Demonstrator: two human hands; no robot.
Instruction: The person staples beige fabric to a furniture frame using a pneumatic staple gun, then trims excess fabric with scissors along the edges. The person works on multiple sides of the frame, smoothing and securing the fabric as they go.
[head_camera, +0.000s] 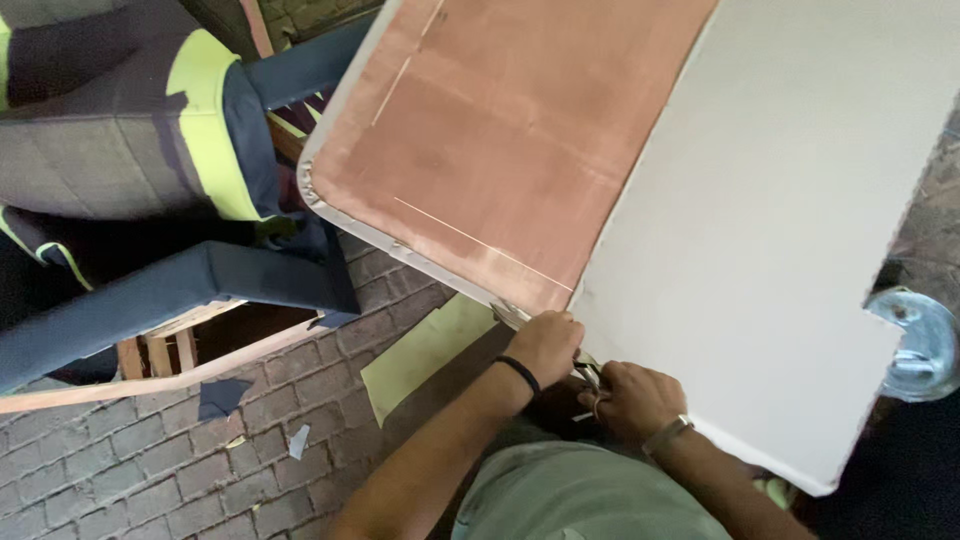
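A large brown board (500, 130) with a pale fabric border lies tilted in front of me. A light grey sheet (780, 220) covers its right part. My left hand (547, 345), with a black band on the wrist, pinches the fabric edge (505, 312) at the board's near rim. Right beside it, my right hand (632, 400), with a watch on the wrist, is closed around what look like small dark-handled scissors (590, 377), at the spot where the grey sheet meets the rim. The blades are hidden between my hands.
Grey and yellow-green upholstered chair parts (150, 150) on wooden frames are stacked at the left. A yellow-green foam piece (425, 355) and small scraps (298, 440) lie on the brick floor (150, 470). A round metal object (915, 345) sits at the right edge.
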